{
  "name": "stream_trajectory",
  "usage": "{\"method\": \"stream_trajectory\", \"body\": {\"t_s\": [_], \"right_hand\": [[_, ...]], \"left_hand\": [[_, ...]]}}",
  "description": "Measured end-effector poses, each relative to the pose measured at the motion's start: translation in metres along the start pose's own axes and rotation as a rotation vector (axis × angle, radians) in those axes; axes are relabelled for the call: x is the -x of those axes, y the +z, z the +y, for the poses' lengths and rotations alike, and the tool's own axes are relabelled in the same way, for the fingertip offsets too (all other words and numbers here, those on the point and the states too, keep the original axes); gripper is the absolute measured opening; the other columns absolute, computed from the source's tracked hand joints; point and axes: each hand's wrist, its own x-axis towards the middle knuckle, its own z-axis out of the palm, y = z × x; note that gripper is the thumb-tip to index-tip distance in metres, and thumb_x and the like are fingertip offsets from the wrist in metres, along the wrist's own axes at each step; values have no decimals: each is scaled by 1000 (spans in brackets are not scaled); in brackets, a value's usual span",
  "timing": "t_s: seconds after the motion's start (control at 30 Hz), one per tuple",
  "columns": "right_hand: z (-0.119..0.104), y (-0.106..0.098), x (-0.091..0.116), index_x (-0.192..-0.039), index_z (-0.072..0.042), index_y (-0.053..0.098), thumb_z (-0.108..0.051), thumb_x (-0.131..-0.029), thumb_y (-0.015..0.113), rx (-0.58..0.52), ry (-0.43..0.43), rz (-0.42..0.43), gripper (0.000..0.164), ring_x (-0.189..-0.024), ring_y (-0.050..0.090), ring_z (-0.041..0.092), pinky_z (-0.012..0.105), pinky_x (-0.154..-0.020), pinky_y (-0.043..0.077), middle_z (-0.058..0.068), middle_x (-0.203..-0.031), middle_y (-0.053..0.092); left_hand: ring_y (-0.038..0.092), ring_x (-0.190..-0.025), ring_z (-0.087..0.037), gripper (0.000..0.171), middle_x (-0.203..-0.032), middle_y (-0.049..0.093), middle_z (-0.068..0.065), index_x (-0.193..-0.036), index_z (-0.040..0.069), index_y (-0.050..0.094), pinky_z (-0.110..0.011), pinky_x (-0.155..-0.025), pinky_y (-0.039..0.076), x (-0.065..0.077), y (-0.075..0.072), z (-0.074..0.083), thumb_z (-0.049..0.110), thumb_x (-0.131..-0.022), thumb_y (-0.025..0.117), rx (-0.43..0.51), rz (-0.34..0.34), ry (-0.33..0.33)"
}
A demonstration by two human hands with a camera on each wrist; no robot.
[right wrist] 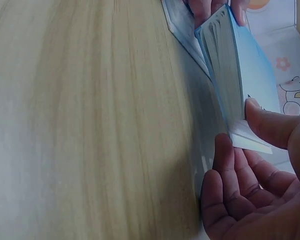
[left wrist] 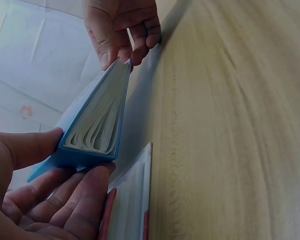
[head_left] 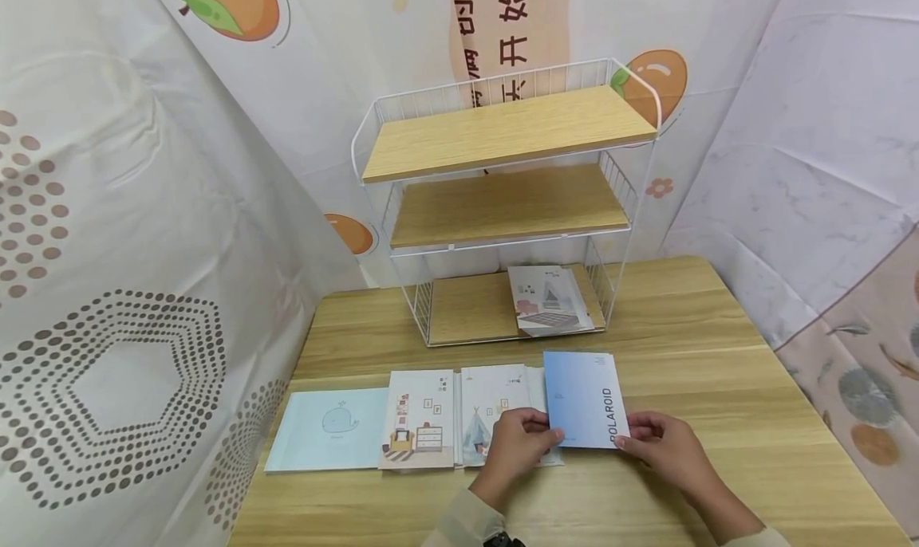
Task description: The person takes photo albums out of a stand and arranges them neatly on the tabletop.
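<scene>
Both hands hold a blue-to-white photo album marked POLAROID, raised over the table. My left hand grips its left edge, thumb on the cover and fingers underneath. The right hand pinches the opposite edge, its thumb on the cover. In the left wrist view, the album's sleeves fan slightly between the covers. Below the left hand lies another album with a red corner. To the left, two albums with room drawings and a pale blue whale album lie in a row.
Behind the albums stands a white wire rack with three wooden shelves. On its bottom shelf, at the right, lie albums with a tent drawing. Patterned cloth hangs around the wooden table.
</scene>
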Motion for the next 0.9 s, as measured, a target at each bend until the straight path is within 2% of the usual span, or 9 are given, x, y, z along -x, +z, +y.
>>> {"method": "stream_trajectory", "body": {"t_s": [0.13,0.33,0.7,0.9], "right_hand": [[0,-2,1,-123,7,68,-25,-82,89,14,7,-11,56,-91,68,12,22,-69,56,10,-103,76],[2,-2,0,-122,7,69,-24,-83,89,14,13,-26,54,-89,69,13,21,-69,54,9,-101,77],[7,-2,-1,-121,8,71,-25,-85,87,27,11,-41,51,-86,71,8,21,-69,55,10,-101,79],[12,0,0,-123,7,71,-24,-88,84,41,-11,-31,48,-83,70,4,20,-70,55,11,-102,79]], "left_hand": [[70,-73,-3,19,-83,78,0,-94,7,78,-19,-64,56,1,2,0,16,-81,87,-49,15,18],[69,-75,-1,17,-80,78,3,-91,9,79,-20,-67,55,2,3,0,19,-80,88,-116,22,39],[67,-72,1,18,-79,76,5,-90,9,80,-19,-64,55,2,5,-2,21,-80,88,-137,26,51],[67,-69,1,17,-77,76,3,-90,6,80,-18,-65,56,4,8,-2,16,-79,89,-117,43,60]]}}
